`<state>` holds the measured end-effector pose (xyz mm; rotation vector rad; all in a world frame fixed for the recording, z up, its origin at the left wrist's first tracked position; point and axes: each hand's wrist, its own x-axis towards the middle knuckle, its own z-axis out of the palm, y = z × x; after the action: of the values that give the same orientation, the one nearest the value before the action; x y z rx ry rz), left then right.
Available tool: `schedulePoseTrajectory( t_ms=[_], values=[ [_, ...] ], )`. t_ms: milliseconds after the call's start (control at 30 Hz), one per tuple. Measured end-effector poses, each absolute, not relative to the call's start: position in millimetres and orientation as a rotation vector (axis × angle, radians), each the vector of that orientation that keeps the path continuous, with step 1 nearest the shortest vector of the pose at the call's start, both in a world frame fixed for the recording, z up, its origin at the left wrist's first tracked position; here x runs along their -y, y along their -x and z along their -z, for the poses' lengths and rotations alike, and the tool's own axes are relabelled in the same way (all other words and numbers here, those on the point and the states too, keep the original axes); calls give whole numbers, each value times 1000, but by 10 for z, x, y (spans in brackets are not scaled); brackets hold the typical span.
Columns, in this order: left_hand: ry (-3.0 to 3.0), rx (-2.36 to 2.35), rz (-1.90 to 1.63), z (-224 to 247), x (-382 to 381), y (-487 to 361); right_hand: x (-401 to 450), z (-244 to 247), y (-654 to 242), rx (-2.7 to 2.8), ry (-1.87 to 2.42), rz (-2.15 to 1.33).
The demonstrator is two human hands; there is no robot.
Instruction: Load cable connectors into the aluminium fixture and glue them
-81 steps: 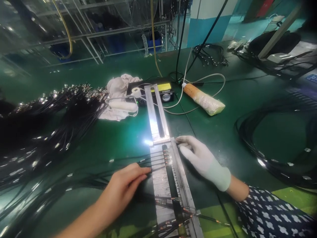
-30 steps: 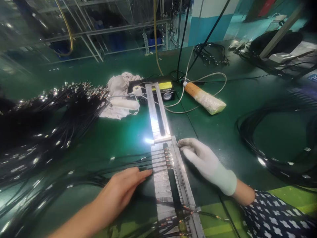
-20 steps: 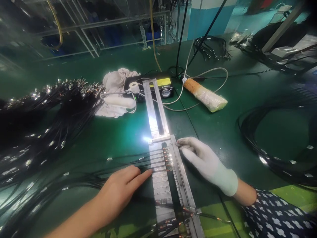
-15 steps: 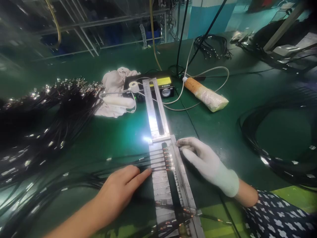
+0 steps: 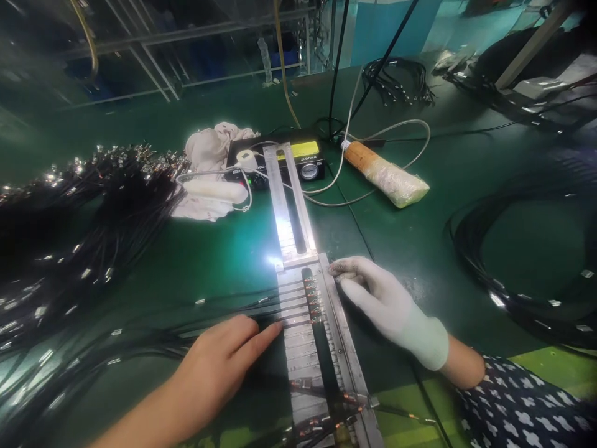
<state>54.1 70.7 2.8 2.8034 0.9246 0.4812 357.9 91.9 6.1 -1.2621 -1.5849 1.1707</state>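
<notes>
A long slotted metal jig (image 5: 305, 367) lies on the green table between my hands. Several thin black cables (image 5: 293, 292) cross its upper part from the left, their stripped copper ends over the dark slot. My bare left hand (image 5: 226, 351) is closed at the jig's left edge, its outstretched digit on the lowest of these cables; the undersides of its fingers are hidden. My right hand (image 5: 385, 302), in a white glove with dirty fingertips, rests with those tips against the jig's right edge. Its thumb stands apart from the fingers, and nothing shows in between.
Behind the jig sits a black control box (image 5: 303, 167) with a yellow label, beside a pale cloth (image 5: 200, 149). A wooden-handled tool wrapped in plastic (image 5: 387, 174) lies to its right. Cable bundles (image 5: 125, 186) spread at left; a coil (image 5: 466, 261) lies at right.
The whole view has shifted slightly, so things sit a little further left and higher. Both hands keep nearly the same places against the jig.
</notes>
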Motion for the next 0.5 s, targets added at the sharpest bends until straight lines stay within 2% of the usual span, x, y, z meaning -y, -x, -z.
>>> schedulePoseTrajectory(
  t_ms=[333,500],
  values=[
    [-2498,-900,-582,106,-681,-584,-918,-64,-3575,1586,1268,-1179],
    [-2712,-1026,-592,186,-587,-580,-919,-71,-3585,1598,1276,-1180]
  ],
)
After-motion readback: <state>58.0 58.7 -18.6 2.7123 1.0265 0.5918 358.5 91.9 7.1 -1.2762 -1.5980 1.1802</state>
